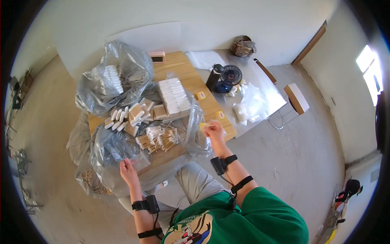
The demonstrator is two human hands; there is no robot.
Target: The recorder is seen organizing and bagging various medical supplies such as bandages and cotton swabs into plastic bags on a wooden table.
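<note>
At the wooden table: two hands, one small bag, one yellow piece

Before me, at a light-brown wooden table point(183, 65), a person in a green short-sleeved shirt point(260, 215) is working with both bare hands.

Item: left hand point(128, 171), at the near edge. Thumb and fingers are closing together, pinching a small clear plastic bag point(141, 161); the bag is hanging just short of the swabs.

Item: right hand point(215, 131), near the table's right corner. Its fingertips are drawing together on a small flat yellow piece point(202, 126).

Item: loose wooden-stemmed cotton swabs point(158, 138), lying heaped between the hands.

Item: brown-and-white bundles of swabs point(136, 114), piling up behind the heap.

Item: a block of white-wrapped packs point(174, 95), standing behind and to the right.

Item: a large grey translucent plastic sack point(134, 67), sagging open at the far left, white packs showing inside.

Item: two small yellow boxes point(200, 95), sitting apart along the right side.

Adjoining: a grey metal-topped table point(264, 65), bearing a black round fan point(231, 75) and a dark cylindrical bottle point(213, 77).
</note>
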